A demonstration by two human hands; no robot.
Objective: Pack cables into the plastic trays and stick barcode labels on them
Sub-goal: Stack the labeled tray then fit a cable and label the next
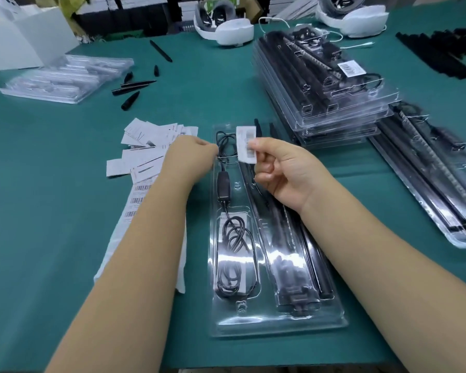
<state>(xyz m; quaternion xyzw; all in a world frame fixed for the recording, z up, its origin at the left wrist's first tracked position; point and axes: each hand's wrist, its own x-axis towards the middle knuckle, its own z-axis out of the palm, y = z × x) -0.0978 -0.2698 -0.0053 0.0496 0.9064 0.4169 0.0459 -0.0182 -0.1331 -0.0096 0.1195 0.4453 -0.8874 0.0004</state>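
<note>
The right hand (283,170) pinches a barcode label (246,145) above the far end of the clear plastic tray (253,323), which lies on the green counter (51,238) with a coiled black cable (233,232) inside. The left hand (189,154) (fingers curled) touches the tray's far left edge; whether it grips anything, I cannot tell.

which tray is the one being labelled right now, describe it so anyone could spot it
On the green table, look between the person's two forearms. The clear plastic tray lies flat and alone there, with a coiled black cable inside. Unlike the stack of trays at the far right, its barcode label is not yet on.
</note>
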